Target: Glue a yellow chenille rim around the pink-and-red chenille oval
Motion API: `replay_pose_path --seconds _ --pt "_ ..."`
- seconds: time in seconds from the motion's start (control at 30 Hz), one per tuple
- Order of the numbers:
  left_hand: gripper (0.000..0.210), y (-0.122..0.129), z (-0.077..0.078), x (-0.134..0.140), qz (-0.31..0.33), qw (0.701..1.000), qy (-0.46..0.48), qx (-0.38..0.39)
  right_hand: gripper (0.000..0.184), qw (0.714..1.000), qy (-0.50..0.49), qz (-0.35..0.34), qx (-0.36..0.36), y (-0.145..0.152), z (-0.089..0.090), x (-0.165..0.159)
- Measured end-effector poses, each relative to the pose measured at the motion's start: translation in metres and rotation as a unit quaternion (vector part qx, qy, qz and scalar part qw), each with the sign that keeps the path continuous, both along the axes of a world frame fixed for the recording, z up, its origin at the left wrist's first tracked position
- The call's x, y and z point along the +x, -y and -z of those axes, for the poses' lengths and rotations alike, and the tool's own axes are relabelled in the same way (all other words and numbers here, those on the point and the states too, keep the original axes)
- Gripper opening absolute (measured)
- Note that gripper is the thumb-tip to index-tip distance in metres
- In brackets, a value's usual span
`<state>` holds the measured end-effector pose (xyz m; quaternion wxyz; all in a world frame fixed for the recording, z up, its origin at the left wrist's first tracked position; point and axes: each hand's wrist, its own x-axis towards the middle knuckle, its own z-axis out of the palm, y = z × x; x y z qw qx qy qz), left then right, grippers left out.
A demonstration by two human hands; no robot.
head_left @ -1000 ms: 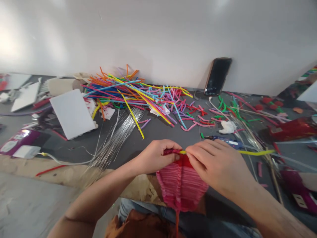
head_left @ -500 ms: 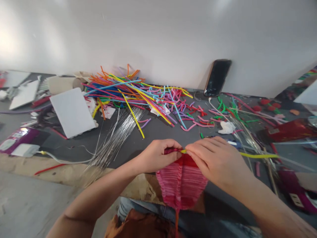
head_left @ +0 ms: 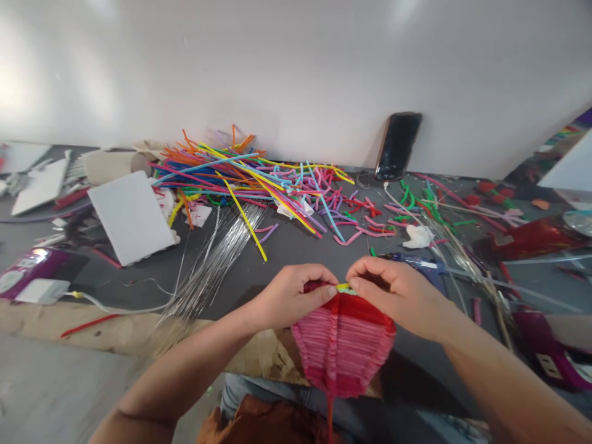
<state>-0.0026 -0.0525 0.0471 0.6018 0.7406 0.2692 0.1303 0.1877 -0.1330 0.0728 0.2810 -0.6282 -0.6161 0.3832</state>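
Between my hands hangs a panel of red and pink pipe cleaners [head_left: 356, 345], laid in rows with a raised rib down the middle and an orange-red stem at its lower end. My left hand [head_left: 293, 297] is closed, pinching the panel's top edge on the left. A yellow pipe cleaner [head_left: 343, 287] lies along that top edge, with a pale green strip just under it. Thumb and fingers of my right hand [head_left: 402, 296] pinch the yellow pipe cleaner at the right, against the panel. The fingers hide how far it runs on.
Loose coloured pipe cleaners [head_left: 222, 169] are heaped at the back, beside thin metal wires [head_left: 217, 253]. A phone [head_left: 398, 147] leans on the wall. A blue glue gun [head_left: 416, 262] lies beyond my right hand. On the left are a white card [head_left: 132, 216] and a white cable [head_left: 115, 308].
My right hand has turned and shifted slightly right along the panel's top edge. The yellow length that stuck out to its right no longer shows there. My left hand keeps its pinch.
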Motion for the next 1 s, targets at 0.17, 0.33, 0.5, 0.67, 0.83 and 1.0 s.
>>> replay_pose_path --seconds 0.17,0.33,0.5,0.67,0.83,1.0 --pt "0.015 -0.001 -0.001 0.001 -0.005 1.0 -0.016 -0.004 0.017 1.0 -0.016 0.001 -0.016 0.003 0.0 0.001" --pt "0.016 -0.003 -0.002 0.002 -0.004 1.0 -0.022 -0.014 0.017 0.998 0.029 -0.009 0.058 0.013 0.003 0.001" --pt "0.017 -0.004 -0.005 0.002 0.003 0.999 -0.025 -0.024 0.016 0.995 0.059 0.024 0.079 0.024 0.008 -0.004" --pt "0.029 -0.008 -0.002 -0.001 0.032 0.999 0.014 -0.039 0.017 0.988 0.093 0.061 0.106 0.03 0.015 -0.008" --pt "0.029 -0.009 -0.003 -0.002 -0.006 0.999 0.037 -0.039 0.016 0.988 0.099 0.062 0.106 0.027 0.018 -0.01" --pt "0.014 -0.002 -0.005 0.002 0.016 0.991 0.009 0.131 0.016 0.986 0.102 0.053 0.118 0.026 0.015 -0.013"
